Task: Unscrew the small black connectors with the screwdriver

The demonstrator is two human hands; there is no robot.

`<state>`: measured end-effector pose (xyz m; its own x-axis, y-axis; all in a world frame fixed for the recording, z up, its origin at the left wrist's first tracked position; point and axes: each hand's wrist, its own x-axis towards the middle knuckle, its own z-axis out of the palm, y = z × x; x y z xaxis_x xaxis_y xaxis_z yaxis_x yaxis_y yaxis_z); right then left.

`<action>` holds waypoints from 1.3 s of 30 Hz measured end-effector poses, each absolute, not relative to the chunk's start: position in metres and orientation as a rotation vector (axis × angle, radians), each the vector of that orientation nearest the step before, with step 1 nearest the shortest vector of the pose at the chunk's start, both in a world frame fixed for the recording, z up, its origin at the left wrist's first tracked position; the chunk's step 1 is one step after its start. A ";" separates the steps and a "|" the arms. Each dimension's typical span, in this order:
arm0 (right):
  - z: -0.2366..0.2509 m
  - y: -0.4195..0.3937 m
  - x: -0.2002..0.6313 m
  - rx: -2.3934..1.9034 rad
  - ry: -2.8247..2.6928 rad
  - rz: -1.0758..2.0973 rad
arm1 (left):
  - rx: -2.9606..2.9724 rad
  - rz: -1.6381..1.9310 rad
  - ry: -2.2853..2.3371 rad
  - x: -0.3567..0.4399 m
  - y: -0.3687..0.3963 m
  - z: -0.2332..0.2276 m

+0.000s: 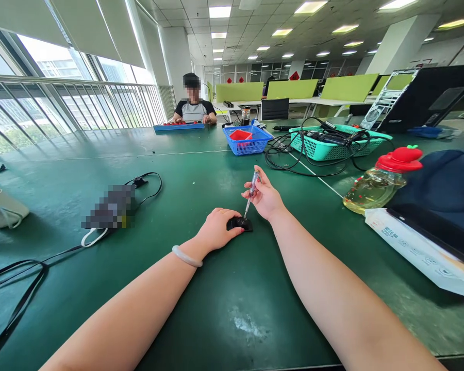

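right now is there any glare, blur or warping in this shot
Head view: wide-angle warping bends the window rails and stretches the forearms; ceiling lights leave a dull sheen on the green table; the hands and screwdriver are sharp; one patch left of the hands is pixelated.

Left hand [217, 228]: bare, no glove, no ring visible.
Left wrist: one smooth pale bangle [186, 256], whitish, round, plain.
Left forearm: bare, no sleeve in view.
Right hand [266, 197]: bare, no glove.
Right wrist and forearm: bare, no watch, no sleeve in view.
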<state>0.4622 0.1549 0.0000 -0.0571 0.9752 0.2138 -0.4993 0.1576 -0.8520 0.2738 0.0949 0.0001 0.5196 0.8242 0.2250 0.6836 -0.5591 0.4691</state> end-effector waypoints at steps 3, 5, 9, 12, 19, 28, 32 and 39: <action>-0.005 0.157 0.467 -0.627 -1.000 1.339 | 2.443 0.609 1.259 0.274 0.095 0.001; -0.007 0.158 0.468 -0.632 -1.015 1.333 | 2.450 0.611 1.249 0.274 0.095 0.001; -0.008 0.159 0.468 -0.637 -0.981 1.336 | 2.465 0.612 1.220 0.273 0.095 0.000; -0.007 0.157 0.467 -0.637 -0.916 1.370 | 2.473 0.611 1.203 0.273 0.095 0.000; -0.009 0.156 0.467 -0.636 -0.871 1.359 | 2.484 0.599 1.169 0.273 0.096 -0.001; -0.010 0.156 0.467 -0.623 -0.800 1.342 | 2.486 0.586 1.152 0.272 0.096 -0.001; -0.008 0.155 0.467 -0.606 -0.761 1.347 | 2.487 0.598 1.154 0.271 0.096 -0.002; -0.009 0.156 0.467 -0.599 -0.763 1.362 | 2.492 0.601 1.154 0.272 0.096 -0.003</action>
<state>0.4669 0.1559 -0.0088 0.0396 0.9904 0.1327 -0.6303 0.1279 -0.7658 0.2717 0.0964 -0.0026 0.5833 0.7774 0.2354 0.6389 -0.6181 0.4579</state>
